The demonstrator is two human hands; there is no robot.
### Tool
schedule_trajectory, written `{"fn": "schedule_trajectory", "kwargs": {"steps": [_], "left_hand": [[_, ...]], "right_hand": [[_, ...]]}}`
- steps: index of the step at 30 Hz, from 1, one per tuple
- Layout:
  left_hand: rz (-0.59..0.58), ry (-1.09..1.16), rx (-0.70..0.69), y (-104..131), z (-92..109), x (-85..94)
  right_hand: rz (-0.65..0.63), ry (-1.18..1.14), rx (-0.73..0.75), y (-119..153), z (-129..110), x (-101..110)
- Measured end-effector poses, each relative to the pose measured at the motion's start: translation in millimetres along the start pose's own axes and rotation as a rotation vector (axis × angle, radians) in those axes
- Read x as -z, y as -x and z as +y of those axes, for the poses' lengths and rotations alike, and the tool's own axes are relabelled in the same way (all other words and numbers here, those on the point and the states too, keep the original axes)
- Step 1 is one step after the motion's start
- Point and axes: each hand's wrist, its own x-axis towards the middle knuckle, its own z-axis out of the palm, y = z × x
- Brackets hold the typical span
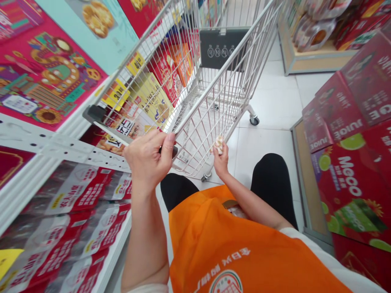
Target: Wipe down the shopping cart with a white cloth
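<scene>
Head view: the cart [226, 71] is seen toward 12 o'clock, a dark panel [224, 49] fixed at its far end. By the left hand [149, 158], toward 9 o'clock, the cart's handle [111, 134] is gripped, fingers curled tight. By the right hand [221, 160], just off centre toward 4 o'clock, a crumpled pale cloth [218, 144] is pinched, fingers nearly closed, beside the wire side; contact cannot be told. Drink boxes [351, 175] are stacked at 3 o'clock; bagged packs [76, 203] are shelved at 8.

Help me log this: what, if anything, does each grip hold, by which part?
The left grip is closed around the cart handle, near its right end. The right grip pinches a crumpled pale wad, perhaps cloth; which part cannot be told.
</scene>
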Motion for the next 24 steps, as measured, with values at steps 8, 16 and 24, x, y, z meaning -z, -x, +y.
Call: {"fn": "schedule_trajectory", "kwargs": {"steps": [8,16,24], "left_hand": [[-0.003,0.001,0.016,0,1,-0.3],[0.008,0.037,0.006,-1,2,-0.9],[0.026,0.018,0.011,-2,8,-3.5]], "right_hand": [[-0.191,0.108,0.197,81,1,10],[0.031,0.192,0.153,16,-15,20],[-0.112,0.172,0.174,46,-19,-3]]}}
